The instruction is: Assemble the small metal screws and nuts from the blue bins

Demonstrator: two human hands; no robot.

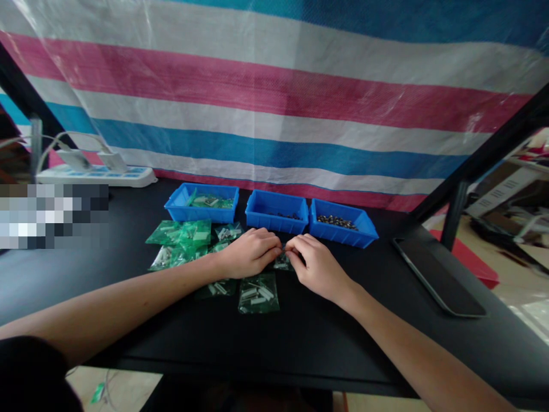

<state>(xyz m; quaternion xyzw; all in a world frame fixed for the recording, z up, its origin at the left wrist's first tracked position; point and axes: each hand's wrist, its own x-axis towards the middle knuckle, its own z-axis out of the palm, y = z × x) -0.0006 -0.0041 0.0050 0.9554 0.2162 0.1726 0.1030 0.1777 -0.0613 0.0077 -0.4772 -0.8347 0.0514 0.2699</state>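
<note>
Fingertips nearly meeting, my left hand [251, 252] and my right hand [316, 264] pinch the upper edge of a small clear plastic bag [282, 263]. It hangs low over the table, and its contents are too small to make out. Just in front of it lies a greenish zip bag [259, 293] with several white and silver cylindrical pieces. Another such bag [218, 287] is partly under my left forearm. Beyond that forearm, several green bags [184, 237] of hardware are heaped. My fingers hide most of the held bag's top edge.
Three blue bins stand behind my hands: the left bin [201, 216] holds green bags, the middle bin [277, 222] small dark pieces, the right bin [343, 233] metal parts. A phone [437, 277] lies at right. A power strip [96, 176] sits back left, before a striped sheet [257, 103].
</note>
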